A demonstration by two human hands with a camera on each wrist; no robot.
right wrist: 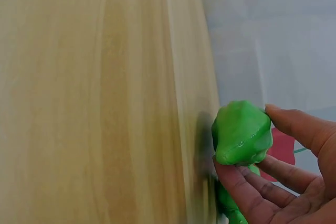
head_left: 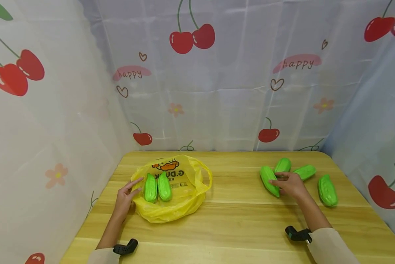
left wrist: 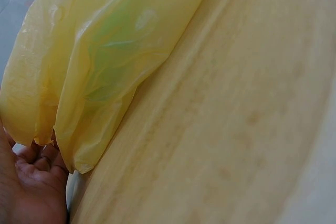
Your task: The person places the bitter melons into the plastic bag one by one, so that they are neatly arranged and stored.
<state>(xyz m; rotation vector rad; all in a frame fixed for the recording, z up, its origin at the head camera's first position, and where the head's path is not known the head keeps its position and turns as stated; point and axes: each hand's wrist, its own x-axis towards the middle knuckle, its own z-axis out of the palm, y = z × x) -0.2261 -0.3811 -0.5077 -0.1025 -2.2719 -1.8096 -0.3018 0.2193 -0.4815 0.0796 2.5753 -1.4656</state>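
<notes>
A yellow plastic bag [head_left: 179, 200] lies open on the left of the wooden table [head_left: 237, 223], with two green toy gourds [head_left: 150, 187] [head_left: 164, 186] side by side on it. My left hand [head_left: 134, 186] touches the bag's left edge with nearly straight fingers; in the left wrist view the palm [left wrist: 29, 184] sits at the edge of the bag [left wrist: 94, 66], through which green shows. My right hand [head_left: 276, 182] grips one green gourd [head_left: 268, 179] on the right side. In the right wrist view that gourd [right wrist: 242, 134] sits between thumb and fingers [right wrist: 247, 187].
Three more green gourds [head_left: 282, 165] [head_left: 304, 171] [head_left: 327, 190] lie loose around my right hand. Cherry-print curtains [head_left: 217, 91] close in the table at the back and both sides. Bare wood lies between the bag and the gourds.
</notes>
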